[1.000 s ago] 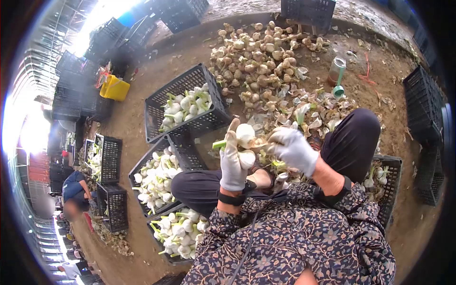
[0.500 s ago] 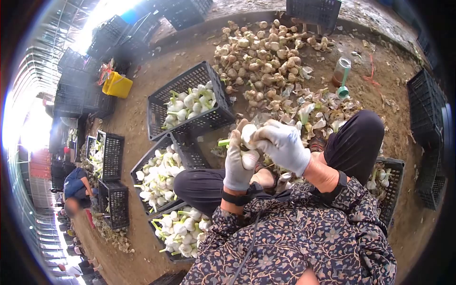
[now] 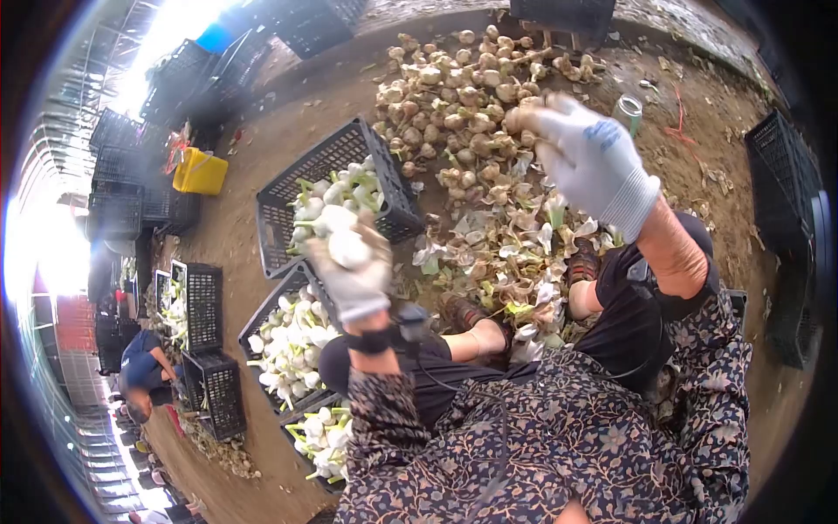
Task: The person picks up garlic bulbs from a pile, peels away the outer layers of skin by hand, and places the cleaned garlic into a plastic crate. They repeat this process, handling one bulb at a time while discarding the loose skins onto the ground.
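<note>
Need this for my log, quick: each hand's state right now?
Left hand: closed around white garlic bulbs.
Right hand: over the brownish garlic heap; whether it grips anything cannot be told.

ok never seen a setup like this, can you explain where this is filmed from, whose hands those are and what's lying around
There is no machine here: the gloved hands belong to the seated person wearing the camera on their head. It looks forward and down, and the round, bent edges suggest a very wide lens.

The left hand holds white garlic bulbs. The right hand appears in front of a heap of brownish garlic bulbs; whether it touches any is unclear.

Loose garlic skins lie on the earthen floor. On the left, black plastic crates hold white garlic with green stems.
</note>
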`<control>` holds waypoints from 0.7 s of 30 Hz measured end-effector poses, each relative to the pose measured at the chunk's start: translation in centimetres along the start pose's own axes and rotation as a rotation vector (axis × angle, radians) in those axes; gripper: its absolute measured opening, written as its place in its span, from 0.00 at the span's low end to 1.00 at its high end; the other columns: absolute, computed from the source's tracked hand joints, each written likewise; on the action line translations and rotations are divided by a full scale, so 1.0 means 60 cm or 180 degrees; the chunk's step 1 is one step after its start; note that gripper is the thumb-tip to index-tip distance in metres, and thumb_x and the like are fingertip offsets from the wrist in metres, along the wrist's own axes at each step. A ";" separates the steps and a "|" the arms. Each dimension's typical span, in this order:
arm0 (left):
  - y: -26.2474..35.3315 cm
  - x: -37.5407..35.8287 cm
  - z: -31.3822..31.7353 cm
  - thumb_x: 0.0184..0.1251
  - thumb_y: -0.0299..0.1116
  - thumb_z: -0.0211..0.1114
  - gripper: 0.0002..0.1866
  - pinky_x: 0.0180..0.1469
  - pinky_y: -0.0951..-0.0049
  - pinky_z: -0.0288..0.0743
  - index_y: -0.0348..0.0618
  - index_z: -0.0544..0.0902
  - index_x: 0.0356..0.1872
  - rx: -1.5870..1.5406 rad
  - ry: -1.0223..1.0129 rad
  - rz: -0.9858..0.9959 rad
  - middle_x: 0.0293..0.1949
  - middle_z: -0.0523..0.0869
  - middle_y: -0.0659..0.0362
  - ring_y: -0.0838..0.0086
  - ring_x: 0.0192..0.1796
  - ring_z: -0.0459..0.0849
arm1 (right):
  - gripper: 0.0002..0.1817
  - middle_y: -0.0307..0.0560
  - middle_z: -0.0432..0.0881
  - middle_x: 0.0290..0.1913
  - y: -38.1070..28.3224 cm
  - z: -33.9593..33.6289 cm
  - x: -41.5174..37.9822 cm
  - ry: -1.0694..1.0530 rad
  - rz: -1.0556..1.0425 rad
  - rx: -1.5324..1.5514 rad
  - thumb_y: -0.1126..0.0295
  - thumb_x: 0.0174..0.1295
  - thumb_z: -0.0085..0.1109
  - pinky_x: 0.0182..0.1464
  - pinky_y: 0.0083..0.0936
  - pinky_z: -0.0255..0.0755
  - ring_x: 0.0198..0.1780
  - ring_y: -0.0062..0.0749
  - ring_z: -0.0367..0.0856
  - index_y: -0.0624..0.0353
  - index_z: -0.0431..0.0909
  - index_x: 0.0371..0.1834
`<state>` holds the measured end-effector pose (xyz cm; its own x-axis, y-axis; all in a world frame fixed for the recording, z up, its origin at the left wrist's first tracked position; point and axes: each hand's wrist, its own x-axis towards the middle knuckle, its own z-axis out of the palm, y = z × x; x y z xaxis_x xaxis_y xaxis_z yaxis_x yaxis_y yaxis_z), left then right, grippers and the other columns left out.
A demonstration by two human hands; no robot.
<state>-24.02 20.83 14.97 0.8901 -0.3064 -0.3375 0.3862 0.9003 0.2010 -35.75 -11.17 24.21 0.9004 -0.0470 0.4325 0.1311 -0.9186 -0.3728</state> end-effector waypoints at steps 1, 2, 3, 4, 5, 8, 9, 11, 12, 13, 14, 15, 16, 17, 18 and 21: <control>0.009 0.034 0.025 0.71 0.65 0.49 0.37 0.45 0.55 0.85 0.39 0.73 0.60 -0.0116 0.0014 0.0798 0.55 0.81 0.44 0.57 0.46 0.86 | 0.15 0.52 0.83 0.44 0.005 -0.012 0.016 0.0200 0.0021 0.0314 0.73 0.63 0.55 0.42 0.32 0.80 0.39 0.43 0.86 0.51 0.81 0.52; 0.023 0.071 0.034 0.71 0.67 0.47 0.38 0.50 0.53 0.83 0.38 0.73 0.59 -0.0135 0.0217 0.1073 0.54 0.81 0.45 0.55 0.49 0.84 | 0.12 0.48 0.84 0.41 0.011 -0.014 0.027 0.0571 -0.0070 0.0426 0.71 0.64 0.58 0.41 0.29 0.79 0.38 0.37 0.85 0.55 0.84 0.48; 0.028 0.106 0.031 0.70 0.68 0.46 0.40 0.55 0.52 0.81 0.36 0.73 0.58 -0.0152 0.0419 0.1346 0.54 0.82 0.46 0.52 0.52 0.83 | 0.12 0.47 0.84 0.41 0.019 -0.018 0.034 0.0661 0.0099 0.0626 0.70 0.64 0.58 0.41 0.29 0.78 0.37 0.36 0.85 0.56 0.84 0.49; 0.013 0.128 0.021 0.71 0.61 0.52 0.33 0.59 0.53 0.79 0.38 0.74 0.57 0.0224 0.0005 0.1223 0.54 0.81 0.45 0.51 0.53 0.82 | 0.13 0.47 0.84 0.41 0.024 -0.022 0.036 0.0753 0.0272 0.0821 0.70 0.63 0.59 0.41 0.29 0.77 0.37 0.34 0.85 0.56 0.84 0.50; -0.008 0.158 0.010 0.72 0.51 0.57 0.23 0.56 0.54 0.81 0.39 0.78 0.52 0.0091 0.0256 0.0824 0.51 0.83 0.46 0.54 0.50 0.84 | 0.13 0.46 0.84 0.41 0.033 -0.021 0.038 0.0841 0.0446 0.1021 0.70 0.63 0.60 0.40 0.28 0.77 0.36 0.33 0.84 0.57 0.84 0.50; -0.098 0.293 -0.136 0.72 0.39 0.59 0.09 0.39 0.64 0.81 0.47 0.82 0.42 0.1997 0.0856 0.0277 0.39 0.86 0.56 0.68 0.35 0.85 | 0.16 0.43 0.83 0.40 0.064 -0.024 0.034 0.0614 0.0696 0.0981 0.76 0.59 0.58 0.35 0.20 0.70 0.31 0.21 0.75 0.63 0.83 0.51; -0.154 0.310 -0.156 0.72 0.35 0.59 0.08 0.38 0.67 0.80 0.47 0.82 0.45 0.2787 0.1257 0.0566 0.38 0.86 0.58 0.71 0.34 0.84 | 0.16 0.42 0.82 0.40 0.071 -0.028 0.033 0.0487 0.0788 0.0891 0.78 0.58 0.57 0.32 0.17 0.67 0.29 0.17 0.71 0.65 0.83 0.51; -0.222 0.377 -0.235 0.66 0.26 0.61 0.14 0.46 0.64 0.80 0.43 0.82 0.52 0.5320 0.0374 0.1872 0.44 0.86 0.56 0.63 0.40 0.85 | 0.16 0.43 0.82 0.41 0.087 -0.023 0.043 0.0513 0.0855 0.1063 0.78 0.57 0.58 0.30 0.17 0.63 0.26 0.17 0.67 0.64 0.83 0.49; -0.247 0.393 -0.235 0.64 0.27 0.61 0.17 0.48 0.62 0.80 0.44 0.81 0.54 0.6052 -0.0397 0.2163 0.48 0.85 0.53 0.58 0.43 0.85 | 0.16 0.46 0.83 0.42 0.093 -0.019 0.048 0.0455 0.0863 0.1031 0.79 0.56 0.57 0.31 0.19 0.66 0.27 0.21 0.71 0.65 0.82 0.49; -0.271 0.401 -0.226 0.63 0.27 0.61 0.19 0.51 0.60 0.79 0.45 0.80 0.56 0.6716 -0.1245 0.2435 0.53 0.84 0.50 0.53 0.47 0.85 | 0.16 0.49 0.83 0.43 0.099 -0.014 0.052 0.0396 0.0870 0.0999 0.79 0.56 0.57 0.33 0.20 0.69 0.29 0.24 0.74 0.67 0.82 0.48; -0.302 0.407 -0.219 0.62 0.29 0.60 0.21 0.53 0.57 0.78 0.46 0.80 0.58 0.7585 -0.1185 0.1731 0.57 0.81 0.48 0.50 0.50 0.84 | 0.15 0.52 0.83 0.44 0.106 -0.009 0.056 0.0338 0.0876 0.0966 0.80 0.55 0.57 0.35 0.22 0.72 0.30 0.28 0.78 0.68 0.82 0.47; -0.326 0.411 -0.209 0.60 0.30 0.60 0.22 0.54 0.55 0.78 0.48 0.79 0.59 0.8400 -0.1102 0.0926 0.61 0.78 0.46 0.48 0.53 0.83 | 0.15 0.53 0.83 0.44 0.109 -0.008 0.060 0.0231 0.0902 0.0944 0.80 0.55 0.57 0.36 0.23 0.74 0.32 0.32 0.81 0.68 0.81 0.47; -0.336 0.425 -0.206 0.62 0.36 0.59 0.23 0.54 0.53 0.78 0.49 0.77 0.60 0.8983 -0.1064 -0.0175 0.65 0.73 0.47 0.49 0.57 0.82 | 0.15 0.55 0.83 0.44 0.112 -0.007 0.063 0.0124 0.0927 0.0920 0.80 0.55 0.58 0.38 0.25 0.75 0.34 0.36 0.83 0.68 0.81 0.47; -0.347 0.443 -0.198 0.64 0.38 0.60 0.21 0.54 0.52 0.78 0.49 0.77 0.59 0.9472 -0.0961 -0.1041 0.65 0.71 0.48 0.49 0.56 0.83 | 0.15 0.56 0.83 0.44 0.115 -0.006 0.067 0.0016 0.0950 0.0895 0.80 0.54 0.58 0.40 0.27 0.77 0.36 0.40 0.86 0.69 0.81 0.47; -0.350 0.447 -0.193 0.64 0.39 0.61 0.22 0.54 0.53 0.78 0.49 0.77 0.59 0.9462 -0.0789 -0.1087 0.65 0.70 0.48 0.50 0.57 0.82 | 0.16 0.56 0.83 0.44 0.119 -0.007 0.069 -0.0064 0.0989 0.0871 0.80 0.54 0.59 0.40 0.27 0.77 0.36 0.40 0.86 0.68 0.81 0.47; -0.340 0.448 -0.185 0.64 0.41 0.64 0.24 0.55 0.54 0.78 0.47 0.74 0.60 0.9419 -0.0428 -0.1187 0.64 0.71 0.49 0.52 0.60 0.80 | 0.15 0.56 0.83 0.42 0.122 -0.002 0.073 -0.0072 0.0889 0.0737 0.79 0.54 0.61 0.38 0.29 0.78 0.35 0.45 0.85 0.66 0.82 0.46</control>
<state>-10.67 -2.34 -8.40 0.7591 -0.3191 -0.5673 -0.4016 -0.9155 -0.0224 -30.89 -18.17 23.45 0.9234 -0.2724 0.2704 -0.0330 -0.7582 -0.6511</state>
